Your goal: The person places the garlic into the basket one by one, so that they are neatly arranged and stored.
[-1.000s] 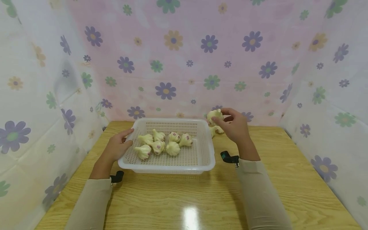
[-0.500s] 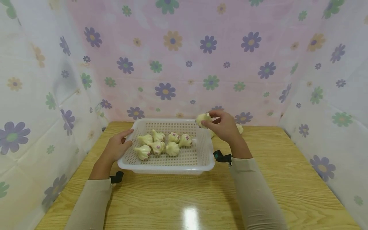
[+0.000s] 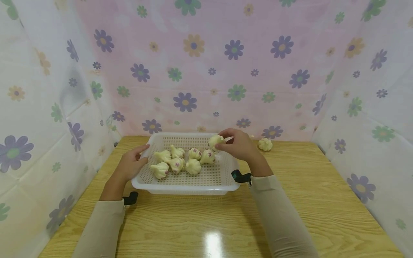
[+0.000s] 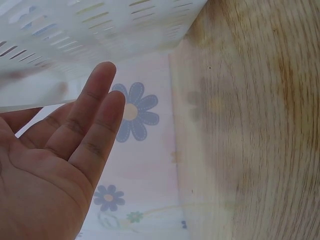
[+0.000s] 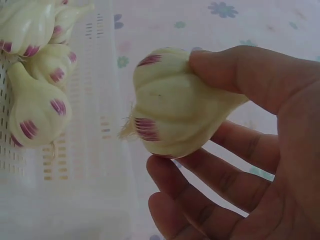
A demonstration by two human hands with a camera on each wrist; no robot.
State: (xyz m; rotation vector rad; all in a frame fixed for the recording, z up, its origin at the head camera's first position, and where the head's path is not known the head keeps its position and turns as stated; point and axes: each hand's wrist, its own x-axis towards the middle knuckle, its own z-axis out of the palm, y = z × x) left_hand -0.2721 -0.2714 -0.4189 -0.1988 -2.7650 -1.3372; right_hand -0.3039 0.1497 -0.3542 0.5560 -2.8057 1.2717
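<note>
A white plastic basket with slotted walls stands on the table, holding several garlic bulbs, cream with purple marks. My left hand holds its left rim; in the left wrist view the fingers reach along the outer wall, and the thumb is hidden. Above the basket's back right part, my right hand pinches one garlic bulb between thumb and fingers. The right wrist view shows this held bulb close up, its root tuft facing the basket.
Another garlic bulb lies on the wooden table to the right of the basket, near the back edge. Flowered cloth hangs behind the table and along both sides.
My right hand has moved left with the garlic bulb, from beyond the basket's right rim to over its inside. The bulb on the table has come into sight. The left hand stays put.
</note>
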